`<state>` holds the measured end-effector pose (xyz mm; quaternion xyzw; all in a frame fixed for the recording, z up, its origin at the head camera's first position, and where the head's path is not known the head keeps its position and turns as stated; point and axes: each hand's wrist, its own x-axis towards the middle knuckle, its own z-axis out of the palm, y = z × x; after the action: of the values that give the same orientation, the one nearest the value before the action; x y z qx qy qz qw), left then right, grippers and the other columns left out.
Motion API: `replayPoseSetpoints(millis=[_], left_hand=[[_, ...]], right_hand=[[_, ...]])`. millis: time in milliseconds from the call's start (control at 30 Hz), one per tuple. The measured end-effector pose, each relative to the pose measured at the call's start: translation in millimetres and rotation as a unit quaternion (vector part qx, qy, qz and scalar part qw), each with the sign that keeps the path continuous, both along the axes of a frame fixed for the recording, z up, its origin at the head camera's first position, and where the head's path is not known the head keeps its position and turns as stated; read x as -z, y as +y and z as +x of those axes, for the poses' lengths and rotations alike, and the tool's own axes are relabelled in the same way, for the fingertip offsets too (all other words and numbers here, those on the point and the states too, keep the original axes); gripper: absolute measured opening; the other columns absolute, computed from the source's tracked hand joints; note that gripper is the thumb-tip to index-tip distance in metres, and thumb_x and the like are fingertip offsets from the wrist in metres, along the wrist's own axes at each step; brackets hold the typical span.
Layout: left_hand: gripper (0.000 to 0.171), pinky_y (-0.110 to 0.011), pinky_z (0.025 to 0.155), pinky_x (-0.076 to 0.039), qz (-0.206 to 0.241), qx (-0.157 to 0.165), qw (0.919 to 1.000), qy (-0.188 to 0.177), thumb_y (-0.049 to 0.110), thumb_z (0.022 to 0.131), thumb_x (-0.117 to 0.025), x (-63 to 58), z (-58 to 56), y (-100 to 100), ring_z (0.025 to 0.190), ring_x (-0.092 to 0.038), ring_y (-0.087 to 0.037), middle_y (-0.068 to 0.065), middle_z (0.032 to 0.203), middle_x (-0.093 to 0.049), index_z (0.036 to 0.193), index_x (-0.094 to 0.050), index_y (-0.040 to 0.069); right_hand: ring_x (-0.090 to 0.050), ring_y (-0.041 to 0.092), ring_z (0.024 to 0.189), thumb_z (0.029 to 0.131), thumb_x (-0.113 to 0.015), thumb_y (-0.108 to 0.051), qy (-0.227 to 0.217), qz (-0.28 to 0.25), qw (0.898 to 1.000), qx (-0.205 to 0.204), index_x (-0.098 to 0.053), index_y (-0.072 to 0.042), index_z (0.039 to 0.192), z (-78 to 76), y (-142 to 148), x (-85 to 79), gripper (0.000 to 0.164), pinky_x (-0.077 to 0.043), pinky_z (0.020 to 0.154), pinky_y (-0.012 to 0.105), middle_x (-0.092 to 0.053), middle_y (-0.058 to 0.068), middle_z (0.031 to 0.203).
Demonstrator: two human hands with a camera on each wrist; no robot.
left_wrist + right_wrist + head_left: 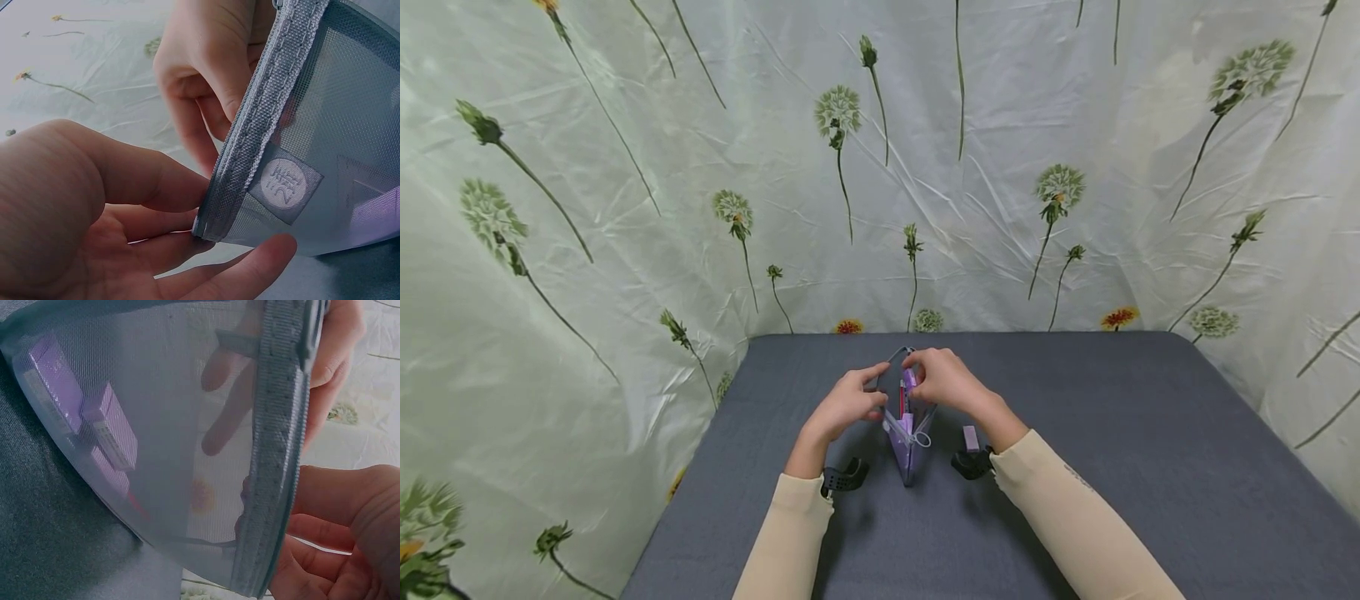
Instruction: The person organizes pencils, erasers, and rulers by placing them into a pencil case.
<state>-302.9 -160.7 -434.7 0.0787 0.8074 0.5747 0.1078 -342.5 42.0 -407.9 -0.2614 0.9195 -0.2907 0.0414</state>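
A grey mesh zip pouch (900,446) stands on edge between both hands, its zipped rim (250,131) uppermost and a square label (286,184) beside the zip. Small purple boxes (114,428) show through the mesh, low in the pouch. My left hand (848,402) pinches one end of the rim between thumb and finger, its other fingers spread along the mesh. From the opposite end, my right hand (947,379) grips the rim, fingertips partly hidden behind it. A purple piece (910,379) shows right at the right fingertips in the head view.
One lilac box (971,438) lies on the dark grey tabletop (1112,467), just beside the right wrist. Black bands with camera mounts (844,476) sit on both wrists. Behind the table hangs a pale curtain (985,208) printed with flowers.
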Motion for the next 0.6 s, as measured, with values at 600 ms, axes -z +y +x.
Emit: replayPoseSetpoints(millis=[600], left_hand=[[0.064,-0.039,0.081,-0.057,0.001,0.009,0.9999,-0.01,0.004,0.097,-0.058,-0.9,0.3,-0.8,0.118,-0.059,-0.039,-0.022,0.15,-0.044,0.157,-0.037,0.012]], right_hand=[[-0.063,0.011,0.066,0.088,-0.075,-0.008,-0.012,-0.044,0.999,-0.01,-0.066,-0.014,0.134,8.8,5.7,-6.1,0.048,-0.051,0.059,0.032,-0.071,-0.002,0.09]])
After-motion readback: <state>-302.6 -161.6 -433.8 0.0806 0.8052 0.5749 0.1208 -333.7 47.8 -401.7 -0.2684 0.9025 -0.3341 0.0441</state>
